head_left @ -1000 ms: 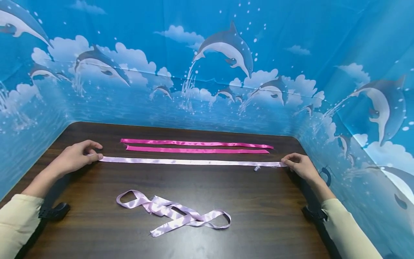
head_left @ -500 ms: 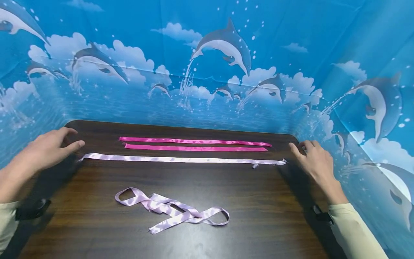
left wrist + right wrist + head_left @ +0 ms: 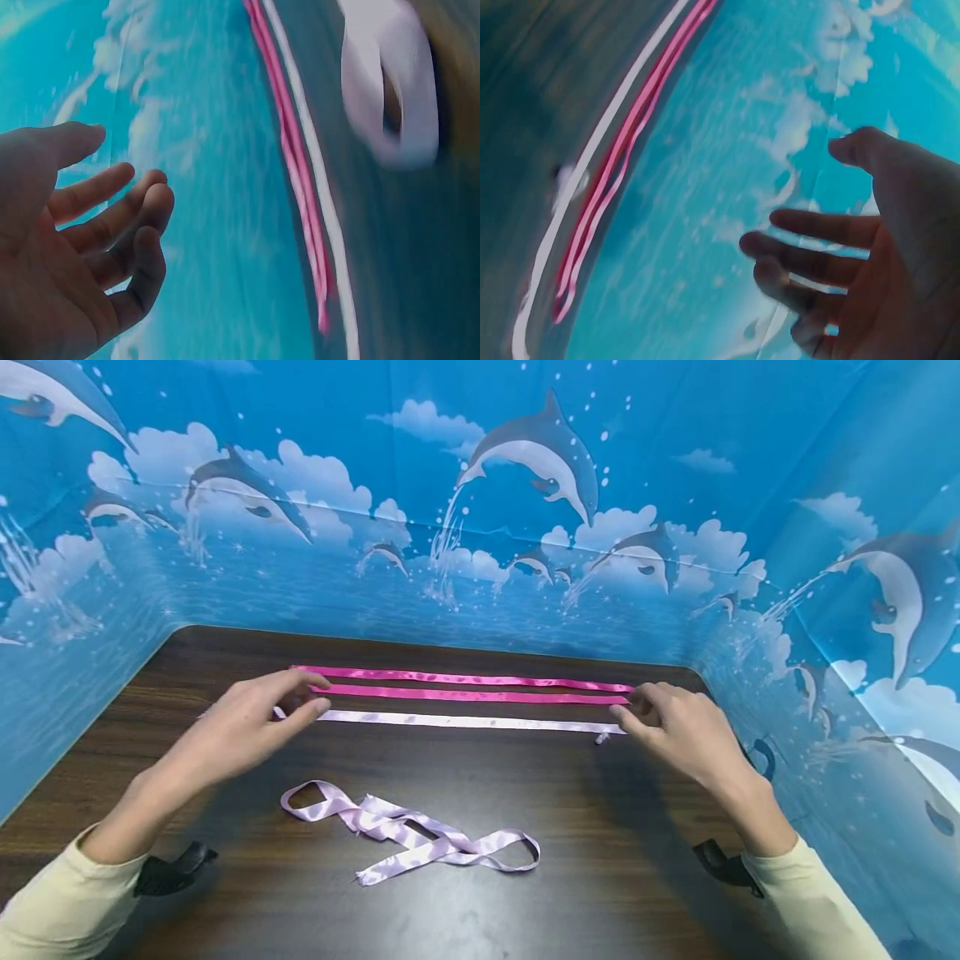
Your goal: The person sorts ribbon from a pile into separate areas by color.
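Observation:
Two bright pink ribbons lie straight and nearly parallel at the back of the table: a far pink ribbon [image 3: 480, 679] and a nearer pink ribbon [image 3: 465, 695]. In front of them stretches a pale lilac ribbon [image 3: 450, 721], its ends partly hidden by the hands. My left hand [image 3: 240, 722] hovers over the left ends, fingers loosely bent and holding nothing. Over the right ends is my right hand [image 3: 690, 731], thumb and fingers apart, also without a hold. Both wrist views show the hands clear of the ribbons. A second lilac ribbon [image 3: 397, 863] lies loosely looped nearer the front.
A small pale tuft [image 3: 602, 737] sits by the lilac ribbon's right part. The dark wooden table [image 3: 480, 793] is bordered at the back and sides by a blue dolphin-print cloth [image 3: 315, 585]. A dark curved object [image 3: 763, 760] shows at the right edge.
Both hands let go of the straight lilac ribbon's ends and drew outward. Since then they have come inward above the ribbons. The ribbons stay laid out as before.

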The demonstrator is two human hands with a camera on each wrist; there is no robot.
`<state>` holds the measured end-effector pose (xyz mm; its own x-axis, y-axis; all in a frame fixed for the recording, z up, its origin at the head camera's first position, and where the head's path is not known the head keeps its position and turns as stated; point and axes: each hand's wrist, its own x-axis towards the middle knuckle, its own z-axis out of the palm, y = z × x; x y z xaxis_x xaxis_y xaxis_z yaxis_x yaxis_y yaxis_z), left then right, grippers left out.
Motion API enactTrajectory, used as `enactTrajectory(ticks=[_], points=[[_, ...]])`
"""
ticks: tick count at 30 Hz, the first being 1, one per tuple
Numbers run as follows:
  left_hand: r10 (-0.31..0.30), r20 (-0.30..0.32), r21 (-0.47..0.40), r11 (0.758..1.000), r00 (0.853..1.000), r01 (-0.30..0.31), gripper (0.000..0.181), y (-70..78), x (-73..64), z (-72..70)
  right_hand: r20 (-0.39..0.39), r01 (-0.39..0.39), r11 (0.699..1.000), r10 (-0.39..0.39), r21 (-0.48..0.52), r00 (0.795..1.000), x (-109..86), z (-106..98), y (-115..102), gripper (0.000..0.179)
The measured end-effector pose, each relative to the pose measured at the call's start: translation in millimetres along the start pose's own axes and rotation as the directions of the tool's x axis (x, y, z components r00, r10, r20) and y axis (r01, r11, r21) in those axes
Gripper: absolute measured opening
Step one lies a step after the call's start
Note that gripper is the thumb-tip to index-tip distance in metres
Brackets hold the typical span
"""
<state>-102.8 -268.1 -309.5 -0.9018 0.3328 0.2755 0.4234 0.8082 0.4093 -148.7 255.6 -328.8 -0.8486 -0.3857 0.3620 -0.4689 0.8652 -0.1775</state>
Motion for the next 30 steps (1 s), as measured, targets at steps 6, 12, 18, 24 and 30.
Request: enactTrajectory(ticks=[6,12,18,24,30], points=[[0.057,0.141,-0.166,0.986,0.988,-0.033,0.026,22.3,7.5,45.9,0.053,0.200,0.978,-0.198,-0.052,0.979,-3.3,12.5,-25.2,0.039],[0.164,0.306,-0.212,0.972,0.938,-0.101,0.033,32.1,1.7,78.1,0.095,0.305,0.952,-0.307,0.030,0.947,-16.4,32.7,-50.9,0.038],[0.282,0.373,-0.195,0.955,0.884,-0.222,0.022,33.2,-9.4,83.0,0.218,0.342,0.922,-0.377,0.181,0.900,-23.2,64.4,-83.3,0.041],[0.250,0.392,-0.187,0.964,0.885,-0.190,0.023,36.8,-14.4,86.8,0.387,0.241,0.924,-0.347,0.297,0.854,-29.5,83.2,-96.1,0.038],[0.221,0.342,-0.151,0.972,0.913,-0.178,0.028,43.1,-12.5,91.1,0.401,0.214,0.901,-0.368,0.378,0.839,-29.8,88.8,-99.8,0.005]])
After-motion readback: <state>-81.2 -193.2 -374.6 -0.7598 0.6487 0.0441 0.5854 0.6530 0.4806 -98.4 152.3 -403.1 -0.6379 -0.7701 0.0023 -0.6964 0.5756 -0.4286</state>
